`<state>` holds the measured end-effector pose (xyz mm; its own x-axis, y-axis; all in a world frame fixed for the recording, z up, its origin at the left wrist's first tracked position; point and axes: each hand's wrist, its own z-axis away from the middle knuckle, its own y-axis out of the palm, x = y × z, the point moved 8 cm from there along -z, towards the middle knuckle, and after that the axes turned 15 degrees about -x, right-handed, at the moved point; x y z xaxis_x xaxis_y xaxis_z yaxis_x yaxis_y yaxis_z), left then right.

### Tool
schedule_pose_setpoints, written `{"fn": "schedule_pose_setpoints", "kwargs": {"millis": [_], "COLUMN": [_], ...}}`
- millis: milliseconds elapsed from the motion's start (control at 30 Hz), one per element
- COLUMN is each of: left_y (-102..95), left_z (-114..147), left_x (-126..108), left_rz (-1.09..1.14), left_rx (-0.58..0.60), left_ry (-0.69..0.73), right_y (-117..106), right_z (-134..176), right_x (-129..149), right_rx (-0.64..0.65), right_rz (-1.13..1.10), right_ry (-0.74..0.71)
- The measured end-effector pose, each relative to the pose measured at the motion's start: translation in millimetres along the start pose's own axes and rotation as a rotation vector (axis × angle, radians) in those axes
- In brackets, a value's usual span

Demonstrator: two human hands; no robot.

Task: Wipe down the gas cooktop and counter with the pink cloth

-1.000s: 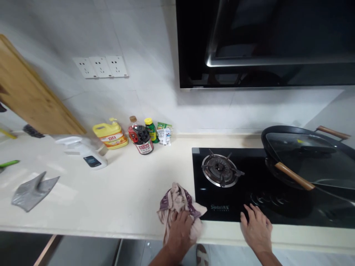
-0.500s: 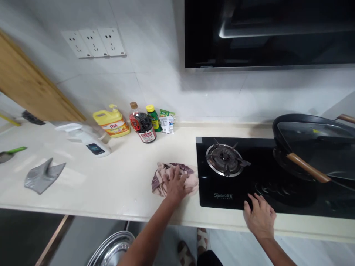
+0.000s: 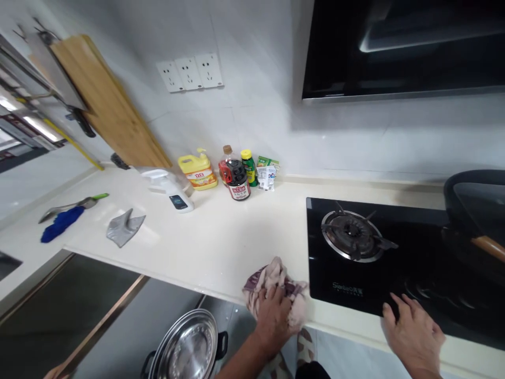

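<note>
A crumpled pink and purple cloth [image 3: 275,287] is pressed onto the front edge of the pale countertop [image 3: 221,242], just left of the black gas hob [image 3: 398,258]. It is covered from the near side by the left hand [image 3: 273,318], whose fingers are curled down over the fabric and grip it. The right hand [image 3: 414,334] is laid flat on the front rim of the hob, fingers spread and holding nothing. On the hob, a burner ring [image 3: 352,235] is seen left of centre, and a dark wok [image 3: 475,210] with a wooden handle is set at the right edge. Near the wall, a yellow jug [image 3: 197,169], a dark sauce jar [image 3: 238,180] and a white spray bottle [image 3: 168,184] are grouped. Further left, a grey rag [image 3: 124,226] is left on the counter. Below the counter, a steel pot lid [image 3: 185,347] is seen.
</note>
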<state>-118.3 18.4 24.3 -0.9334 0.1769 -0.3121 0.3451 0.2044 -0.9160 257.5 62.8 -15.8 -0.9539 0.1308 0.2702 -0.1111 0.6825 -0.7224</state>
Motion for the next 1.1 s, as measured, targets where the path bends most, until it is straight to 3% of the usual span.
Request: {"fn": "schedule_pose_setpoints", "kwargs": {"millis": [100, 233, 300, 367, 433, 533, 633, 833, 933, 1100], "left_y": [-29.2, -88.5, -121.3, -140.9, -140.6, -111.6, -83.5, -71.4, -62.7, -15.1], "left_z": [-1.7, -11.9, -26.5, -47.4, -67.7, -89.2, -103.5, -125.0, -114.0, -49.4], "left_x": [47.2, 120.0, 148.9, 170.5, 186.8, 198.6, 198.3, 176.8, 137.1, 53.3], "left_rz": [-0.028, -0.024, -0.128, -0.196, -0.196, -0.158, -0.163, -0.132, -0.134, -0.023], "left_rx": [-0.063, -0.232, -0.324, -0.365, -0.336, -0.178, -0.058, -0.111, -0.171, -0.205], "left_ry": [-0.236, -0.624, -0.683, -0.670, -0.655, -0.626, -0.568, -0.596, -0.505, -0.265], "right_y": [3.8, 5.3, 4.4, 3.5, 2.4, 2.7, 3.3, -5.5, -7.6, -9.7], "right_z": [1.0, 1.7, 1.8, 1.8, 1.6, 1.6, 1.9, -2.6, -3.9, -2.0], "right_x": [-3.0, -5.6, -5.0, -3.7, -3.0, -4.2, -4.0, 2.0, 0.4, 0.9], "right_rx": [0.045, 0.036, 0.019, 0.014, 0.009, 0.014, 0.020, 0.006, 0.016, -0.051], "right_rz": [0.003, 0.009, 0.007, 0.007, 0.003, 0.002, 0.015, -0.010, -0.045, -0.104], "right_ry": [0.000, 0.000, -0.003, -0.010, -0.013, -0.011, -0.023, -0.009, 0.021, -0.013]}}
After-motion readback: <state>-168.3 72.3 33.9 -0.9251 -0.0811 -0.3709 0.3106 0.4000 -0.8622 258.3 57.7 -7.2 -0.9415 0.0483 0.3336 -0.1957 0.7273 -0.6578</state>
